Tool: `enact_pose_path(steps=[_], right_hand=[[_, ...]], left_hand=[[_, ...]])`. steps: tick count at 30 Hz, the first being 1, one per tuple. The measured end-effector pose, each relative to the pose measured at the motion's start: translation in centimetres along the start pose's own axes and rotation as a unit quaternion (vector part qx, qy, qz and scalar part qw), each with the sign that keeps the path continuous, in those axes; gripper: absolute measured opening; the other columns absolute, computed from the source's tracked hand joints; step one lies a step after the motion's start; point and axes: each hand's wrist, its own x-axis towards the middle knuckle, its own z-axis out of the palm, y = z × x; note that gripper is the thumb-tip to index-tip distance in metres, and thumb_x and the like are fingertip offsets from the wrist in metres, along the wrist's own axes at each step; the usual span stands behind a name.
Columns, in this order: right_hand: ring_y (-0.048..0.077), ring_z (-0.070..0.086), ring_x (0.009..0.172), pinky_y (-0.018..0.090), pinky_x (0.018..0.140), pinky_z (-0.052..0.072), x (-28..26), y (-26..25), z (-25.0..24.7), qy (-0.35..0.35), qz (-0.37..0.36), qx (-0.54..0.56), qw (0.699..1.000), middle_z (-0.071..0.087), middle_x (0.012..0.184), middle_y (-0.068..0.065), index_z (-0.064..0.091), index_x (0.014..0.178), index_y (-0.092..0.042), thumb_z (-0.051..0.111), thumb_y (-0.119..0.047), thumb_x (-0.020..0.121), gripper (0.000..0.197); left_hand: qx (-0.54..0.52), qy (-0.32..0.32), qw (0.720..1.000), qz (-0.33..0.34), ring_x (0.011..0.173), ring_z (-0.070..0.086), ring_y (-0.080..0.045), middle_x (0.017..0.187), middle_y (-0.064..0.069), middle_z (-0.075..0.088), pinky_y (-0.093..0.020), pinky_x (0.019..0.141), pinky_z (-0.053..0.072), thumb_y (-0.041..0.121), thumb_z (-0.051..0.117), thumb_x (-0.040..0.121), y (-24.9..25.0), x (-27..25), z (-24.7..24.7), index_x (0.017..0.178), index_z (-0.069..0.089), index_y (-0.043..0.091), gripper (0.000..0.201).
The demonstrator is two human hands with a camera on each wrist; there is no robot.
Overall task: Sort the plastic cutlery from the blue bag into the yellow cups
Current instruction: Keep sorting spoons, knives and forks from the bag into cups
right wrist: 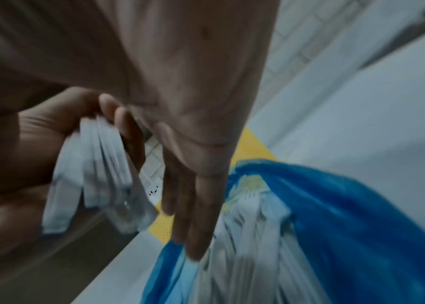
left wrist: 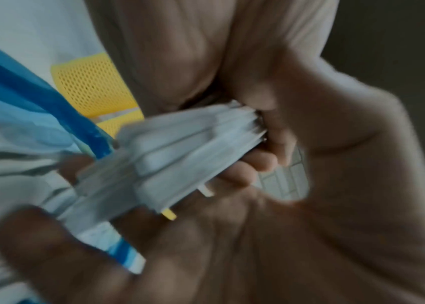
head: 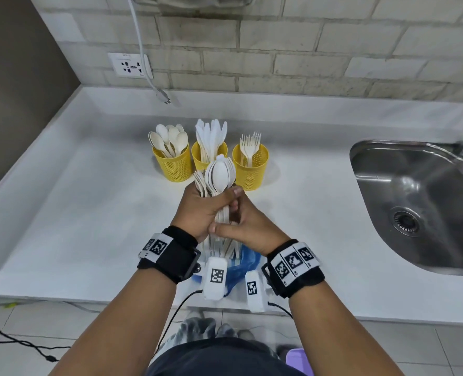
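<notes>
My left hand (head: 203, 210) grips an upright bundle of white plastic cutlery (head: 219, 177), with spoon bowls and fork tines on top. The handles (left wrist: 180, 154) reach down to the blue bag (head: 248, 263) under my wrists. My right hand (head: 245, 222) lies against the handles from the right, thumb across them. In the right wrist view its fingers (right wrist: 193, 216) run straight down to more cutlery in the bag (right wrist: 349, 216). Three yellow mesh cups stand behind: spoons (head: 174, 165), knives (head: 206, 156), forks (head: 250, 169).
A steel sink (head: 420, 202) is sunk into the white counter (head: 89, 213) at the right. A wall socket (head: 130, 65) and a loose plug (head: 165, 97) on a hanging cable are at the back. The counter's front edge runs just below my wrists.
</notes>
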Motion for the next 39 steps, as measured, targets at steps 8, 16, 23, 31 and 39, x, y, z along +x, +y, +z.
enact_pose_path(steps=[8,16,23,31,39], right_hand=[[0.024,0.060,0.059,0.029,0.050,0.047,-0.1,-0.4,0.7,0.029,0.054,0.062,0.996,0.064,0.068,0.012,0.064,0.101,-0.006,0.066,-0.010,0.082,0.020],[0.016,0.040,0.057,0.026,0.052,0.033,0.0,-0.7,0.4,0.002,0.081,0.095,0.992,0.039,0.062,0.007,0.052,0.072,-0.014,0.056,-0.009,0.072,0.007],[0.028,0.063,0.085,0.044,0.076,0.053,0.0,-0.8,-0.7,-0.025,0.069,0.299,0.951,0.063,0.101,0.021,0.064,0.108,0.000,0.056,0.000,0.076,0.033],[0.038,0.053,0.136,0.062,0.115,0.035,0.1,-2.1,-0.8,0.004,0.081,0.549,0.832,0.065,0.138,0.010,0.073,0.126,-0.027,0.049,-0.044,0.098,0.040],[0.016,0.076,0.098,0.043,0.087,0.058,-0.5,-4.3,0.2,0.018,0.097,0.505,0.858,0.078,0.109,-0.002,0.084,0.090,-0.029,0.043,-0.040,0.094,0.042]], left_hand=[[0.106,-0.038,0.993,0.031,0.094,0.073,-0.016,0.098,-0.001,0.078,-0.039,0.093,0.059,0.003,0.084,0.080,1.3,-0.5,1.5,0.100,0.075,0.020,0.027],[0.063,-0.181,0.981,-0.035,0.113,0.070,-0.032,0.115,-0.017,0.075,-0.041,0.099,0.055,0.010,0.084,0.079,1.9,-0.3,0.2,0.118,0.072,0.027,0.044],[0.094,-0.130,0.987,0.010,0.102,0.075,-0.028,0.101,-0.016,0.078,-0.035,0.088,0.059,0.005,0.072,0.090,3.4,-0.3,1.0,0.104,0.073,0.005,0.014],[0.072,-0.076,0.994,0.031,0.101,0.073,-0.031,0.103,-0.017,0.076,-0.051,0.094,0.057,0.002,0.082,0.082,3.3,-0.7,1.9,0.102,0.073,0.001,0.022],[0.103,-0.055,0.992,0.056,0.096,0.073,-0.004,0.093,0.010,0.079,-0.021,0.087,0.056,-0.007,0.080,0.080,2.5,-1.4,2.3,0.096,0.074,0.019,0.032]])
